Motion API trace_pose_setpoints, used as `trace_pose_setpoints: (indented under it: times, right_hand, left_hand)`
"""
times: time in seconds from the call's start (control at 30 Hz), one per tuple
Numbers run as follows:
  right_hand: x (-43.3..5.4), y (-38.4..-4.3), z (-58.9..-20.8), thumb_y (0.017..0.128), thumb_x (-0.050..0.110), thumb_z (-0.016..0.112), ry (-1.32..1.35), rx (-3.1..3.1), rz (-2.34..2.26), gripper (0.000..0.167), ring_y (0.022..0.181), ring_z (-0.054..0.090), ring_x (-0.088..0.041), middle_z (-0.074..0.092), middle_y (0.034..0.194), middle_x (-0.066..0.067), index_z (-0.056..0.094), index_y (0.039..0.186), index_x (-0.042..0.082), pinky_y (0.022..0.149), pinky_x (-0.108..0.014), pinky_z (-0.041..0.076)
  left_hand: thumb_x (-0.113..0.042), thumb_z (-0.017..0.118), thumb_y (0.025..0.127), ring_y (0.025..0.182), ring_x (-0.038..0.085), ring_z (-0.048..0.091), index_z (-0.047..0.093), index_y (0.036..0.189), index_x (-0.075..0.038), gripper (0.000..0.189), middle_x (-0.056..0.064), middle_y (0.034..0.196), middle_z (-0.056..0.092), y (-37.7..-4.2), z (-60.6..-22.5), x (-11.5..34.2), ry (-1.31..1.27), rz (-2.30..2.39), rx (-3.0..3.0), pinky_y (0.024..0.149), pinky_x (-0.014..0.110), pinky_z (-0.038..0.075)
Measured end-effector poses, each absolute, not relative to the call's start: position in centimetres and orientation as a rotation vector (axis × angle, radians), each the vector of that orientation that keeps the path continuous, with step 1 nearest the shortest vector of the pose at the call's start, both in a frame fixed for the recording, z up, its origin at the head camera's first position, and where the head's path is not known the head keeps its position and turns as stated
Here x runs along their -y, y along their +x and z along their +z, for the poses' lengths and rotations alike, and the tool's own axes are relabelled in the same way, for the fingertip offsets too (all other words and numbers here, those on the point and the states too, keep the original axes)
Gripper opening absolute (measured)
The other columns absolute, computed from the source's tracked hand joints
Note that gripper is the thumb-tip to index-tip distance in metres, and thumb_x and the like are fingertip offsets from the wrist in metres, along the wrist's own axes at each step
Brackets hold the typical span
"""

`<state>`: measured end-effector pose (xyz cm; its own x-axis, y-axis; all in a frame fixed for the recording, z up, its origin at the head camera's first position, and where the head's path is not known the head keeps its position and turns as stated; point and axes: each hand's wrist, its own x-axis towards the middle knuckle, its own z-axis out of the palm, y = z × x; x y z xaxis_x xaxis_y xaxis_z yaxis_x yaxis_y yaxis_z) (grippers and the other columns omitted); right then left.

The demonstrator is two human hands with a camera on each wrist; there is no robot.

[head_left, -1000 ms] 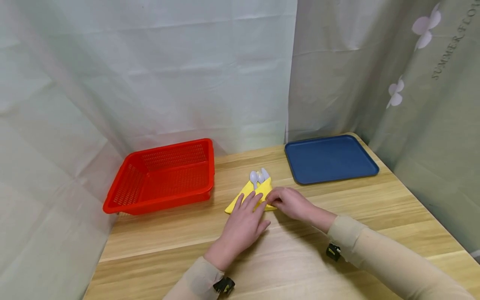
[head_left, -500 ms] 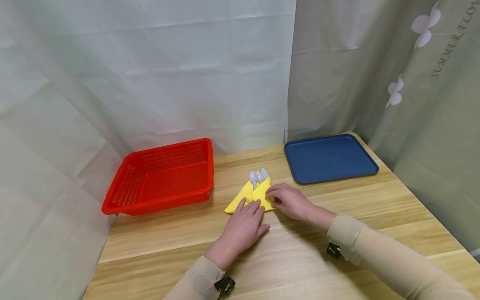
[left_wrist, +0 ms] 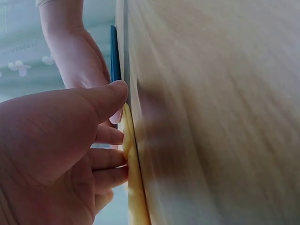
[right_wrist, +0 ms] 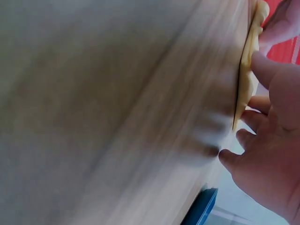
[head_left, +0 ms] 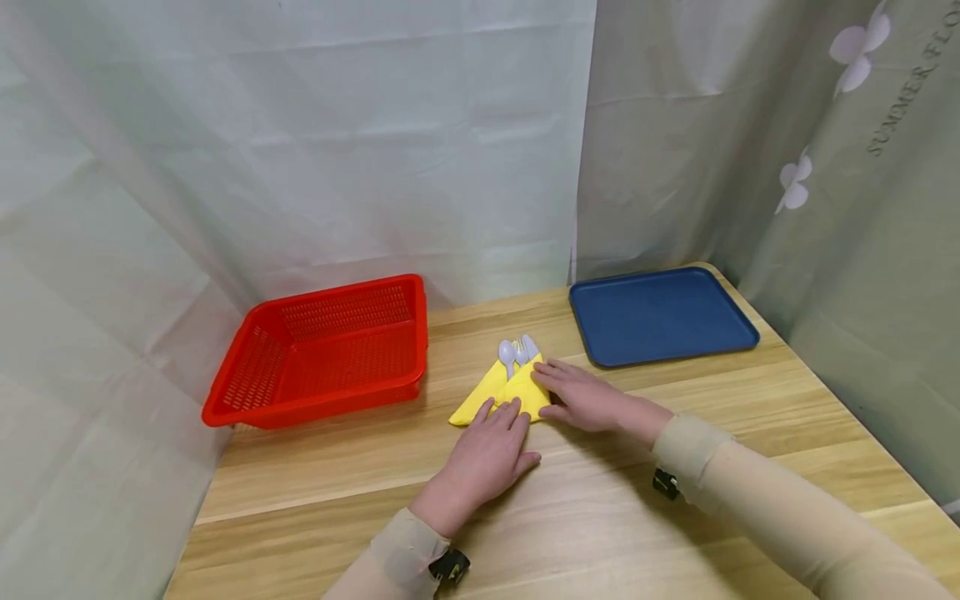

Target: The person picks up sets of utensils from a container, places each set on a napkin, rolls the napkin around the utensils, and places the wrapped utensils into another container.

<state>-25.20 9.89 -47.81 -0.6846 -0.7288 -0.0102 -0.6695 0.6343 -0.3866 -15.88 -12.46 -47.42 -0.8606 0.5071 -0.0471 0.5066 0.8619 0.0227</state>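
Observation:
A yellow napkin [head_left: 480, 395] lies folded on the table, wrapped around cutlery whose upper ends stick out at the far side. These are a light grey plastic spoon [head_left: 507, 353], a fork [head_left: 519, 352] and a knife [head_left: 531, 346]; their lower parts are hidden in the folds. My left hand [head_left: 489, 458] rests its extended fingertips on the napkin's near edge, thumb spread to the right. On the napkin's right edge lie the fingers of my right hand [head_left: 583, 398]. In the left wrist view the napkin [left_wrist: 133, 173] appears edge-on under the fingertips.
A red perforated basket [head_left: 315, 407] stands at the back left of the wooden table [head_left: 315, 500]. At the back right sits a blue tray [head_left: 663, 321]. Pale curtains [head_left: 360, 150] hang behind the table and along both sides.
My left fingers have drawn back slightly toward the napkin's near edge. The right hand's fingers, earlier bent and pinching at the right fold, have straightened out and lie on the right edge.

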Motion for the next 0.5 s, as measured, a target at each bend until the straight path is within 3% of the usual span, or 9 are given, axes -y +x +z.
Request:
trace_pose_setpoints:
  times: [0.33,0.5]
  right_hand:
    - [-10.2,-26.22,-47.59,0.113,0.046,0.062,-1.087,-2.63,-0.472,0.078,0.166,0.022,-0.044,0.03,0.178,-0.019,0.034,0.172,0.002,0.133,-0.062,0.019]
    - [-10.24,-26.09,-47.62,0.112,0.048,0.064,-1.071,-2.652,-0.475,0.081,0.166,0.023,-0.043,0.031,0.177,-0.021,0.036,0.171,0.0,0.133,-0.062,0.02]
  left_hand:
    - [-0.055,0.067,0.108,0.156,0.031,0.047,0.058,0.156,-0.008,0.067,0.016,0.168,0.05,-16.1,-47.4,12.64,0.813,0.038,-2.957,0.134,0.053,0.023]
    - [-0.055,0.066,0.109,0.155,0.031,0.048,0.059,0.156,-0.009,0.066,0.016,0.167,0.051,-16.09,-47.42,12.68,0.816,0.029,-2.956,0.134,0.053,0.025]
